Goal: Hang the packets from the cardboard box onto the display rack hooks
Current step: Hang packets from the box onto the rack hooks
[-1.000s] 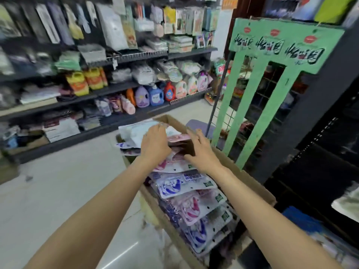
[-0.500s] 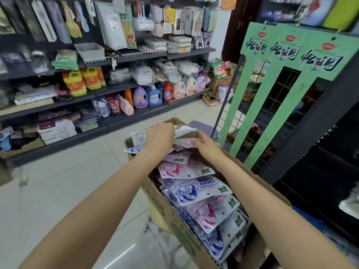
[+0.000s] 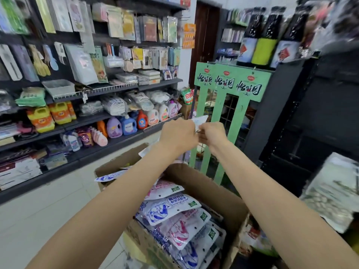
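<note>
Above the cardboard box (image 3: 209, 189), both hands are raised in front of the green display rack (image 3: 231, 105). The left hand (image 3: 177, 133) and the right hand (image 3: 212, 133) have curled fingers pinching a thin white packet (image 3: 200, 120), whose upper edge shows between them; most of it is hidden behind the knuckles. Between the hands and the rack's upright green slats nothing else intervenes, though the slats partly screen a dark wire grid behind. Glossy plastic packets (image 3: 171, 210), flat with pink or blue print and small punched holes, lie overlapped in the brown, matte box. To the left run dark shelves (image 3: 116, 88) holding smooth detergent bottles (image 3: 128, 125), yellow jugs (image 3: 48, 115) and hanging carded goods. A dark shelving unit (image 3: 310, 113) stands at right, beside a blurred plastic bag (image 3: 334, 193).
</note>
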Demonstrator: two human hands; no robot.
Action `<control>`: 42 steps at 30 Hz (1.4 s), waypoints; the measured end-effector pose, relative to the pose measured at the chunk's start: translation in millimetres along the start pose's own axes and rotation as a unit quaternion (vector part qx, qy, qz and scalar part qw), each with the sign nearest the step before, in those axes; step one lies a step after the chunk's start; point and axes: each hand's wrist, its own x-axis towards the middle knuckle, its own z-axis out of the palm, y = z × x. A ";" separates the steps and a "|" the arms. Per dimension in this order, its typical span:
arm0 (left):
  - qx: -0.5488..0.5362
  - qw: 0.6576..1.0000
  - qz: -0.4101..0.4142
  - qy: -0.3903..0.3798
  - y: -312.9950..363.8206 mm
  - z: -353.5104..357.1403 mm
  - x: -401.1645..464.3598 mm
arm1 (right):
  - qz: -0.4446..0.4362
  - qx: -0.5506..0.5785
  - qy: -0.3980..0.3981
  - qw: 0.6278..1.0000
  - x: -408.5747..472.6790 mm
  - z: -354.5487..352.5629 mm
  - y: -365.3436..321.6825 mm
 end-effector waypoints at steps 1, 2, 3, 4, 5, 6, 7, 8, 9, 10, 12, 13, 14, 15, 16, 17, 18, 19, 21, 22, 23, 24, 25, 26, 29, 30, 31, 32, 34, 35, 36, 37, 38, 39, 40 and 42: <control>-0.060 0.998 0.002 -0.012 8.9 -6.3 5.1 | -0.027 -0.024 0.011 0.999 1.8 -16.1 -3.4; -0.115 0.993 0.002 -0.022 17.3 -12.4 11.1 | -0.064 -0.059 0.016 0.996 2.1 -32.9 -8.0; -0.165 0.986 0.000 -0.019 24.9 -17.2 16.9 | -0.107 -0.108 0.020 0.988 2.6 -49.3 -12.9; -0.203 0.979 -0.002 -0.002 31.9 -19.7 24.1 | -0.149 -0.162 0.027 0.975 1.3 -65.5 -19.4; -0.228 0.973 -0.006 0.017 38.9 -19.2 31.9 | -0.184 -0.214 0.039 0.959 -0.5 -81.6 -27.0; -0.247 0.969 -0.006 0.027 46.6 -16.3 39.8 | -0.217 -0.255 0.048 0.941 -3.5 -97.4 -34.6; -0.263 0.964 0.005 0.027 56.0 -12.8 47.0 | -0.250 -0.290 0.054 0.922 -7.4 -112.6 -41.4; -0.284 0.958 0.023 0.011 67.3 -10.4 52.5 | -0.279 -0.324 0.056 0.903 -11.7 -127.3 -47.2; -0.314 0.948 0.048 -0.016 80.4 -8.3 57.3 | -0.298 -0.359 0.058 0.883 -16.0 -141.9 -51.6; -0.351 0.932 0.072 -0.049 93.8 -5.2 61.5 | -0.308 -0.391 0.059 0.865 -20.2 -156.3 -54.1; -0.410 0.903 0.089 -0.096 121.0 1.8 67.9 | -0.308 -0.431 0.054 0.847 -26.9 -186.3 -54.5; -0.418 0.898 0.100 -0.093 134.7 6.9 69.9 | -0.299 -0.448 0.059 0.841 -29.4 -202.5 -52.3; -0.413 0.900 0.115 -0.075 149.0 13.9 72.0 | -0.289 -0.467 0.073 0.833 -32.4 -219.1 -49.8; -0.411 0.901 0.128 -0.062 163.5 21.4 72.4 | -0.278 -0.485 0.096 0.823 -35.3 -235.8 -46.5; -0.417 0.897 0.137 -0.055 178.0 30.2 72.9 | -0.266 -0.500 0.122 0.815 -37.0 -253.6 -41.5; -0.424 0.893 0.143 -0.045 192.5 38.2 71.6 | -0.253 -0.512 0.147 0.807 -39.8 -270.5 -36.0; -0.430 0.890 0.149 -0.033 206.4 46.3 69.1 | -0.239 -0.520 0.166 0.803 -42.4 -287.3 -28.8; -0.440 0.885 0.150 -0.030 219.1 54.0 66.2 | -0.225 -0.516 0.176 0.808 -45.1 -303.4 -19.7; -0.458 0.874 0.155 -0.056 240.7 70.7 60.5 | -0.202 -0.468 0.176 0.843 -49.8 -333.6 2.2; -0.460 0.869 0.165 -0.080 249.7 80.2 58.7 | -0.194 -0.441 0.172 0.859 -52.1 -345.7 13.8; -0.457 0.864 0.175 -0.114 258.1 89.9 56.8 | -0.186 -0.423 0.170 0.870 -53.9 -356.1 25.5; -0.454 0.861 0.180 -0.145 266.6 99.6 54.7 | -0.177 -0.409 0.170 0.879 -54.8 -365.5 37.7; -0.454 0.855 0.185 -0.171 275.3 108.3 51.9 | -0.167 -0.398 0.168 0.886 -55.9 -372.8 48.8; -0.448 0.853 0.192 -0.189 284.7 117.1 48.8 | -0.158 -0.392 0.166 0.891 -56.3 -379.4 59.6; -0.405 0.862 0.216 -0.215 313.8 137.6 37.6 | -0.143 -0.377 0.174 0.899 -55.0 -400.6 91.7; -0.403 0.861 0.215 -0.222 322.7 143.8 34.3 | -0.135 -0.364 0.186 0.903 -53.8 -408.4 101.4; -0.404 0.860 0.213 -0.226 331.4 151.4 32.5 | -0.128 -0.350 0.200 0.906 -51.7 -417.1 110.1; -0.406 0.860 0.210 -0.226 340.3 158.9 31.3 | -0.122 -0.337 0.211 0.910 -48.5 -426.9 118.2; -0.409 0.863 0.199 -0.219 356.8 172.6 31.7 | -0.105 -0.320 0.214 0.917 -41.2 -445.2 128.6; -0.414 0.864 0.192 -0.215 363.8 176.4 32.8 | -0.098 -0.312 0.209 0.922 -37.3 -453.7 131.4; -0.418 0.864 0.185 -0.212 369.9 179.4 34.3 | -0.093 -0.299 0.204 0.927 -33.6 -461.6 133.4; -0.421 0.864 0.179 -0.212 374.3 182.0 36.5 | -0.092 -0.287 0.199 0.932 -30.1 -467.7 134.1; -0.421 0.865 0.171 -0.214 378.0 184.9 38.8 | -0.096 -0.277 0.193 0.936 -26.4 -473.1 134.4; -0.419 0.867 0.163 -0.215 381.1 187.7 40.9 | -0.104 -0.273 0.191 0.937 -22.6 -477.7 133.9; -0.420 0.869 0.155 -0.212 383.2 190.1 43.2 | -0.112 -0.269 0.189 0.938 -18.6 -480.8 132.8; -0.423 0.871 0.143 -0.205 386.7 196.1 47.6 | -0.121 -0.257 0.189 0.940 -11.3 -484.6 129.8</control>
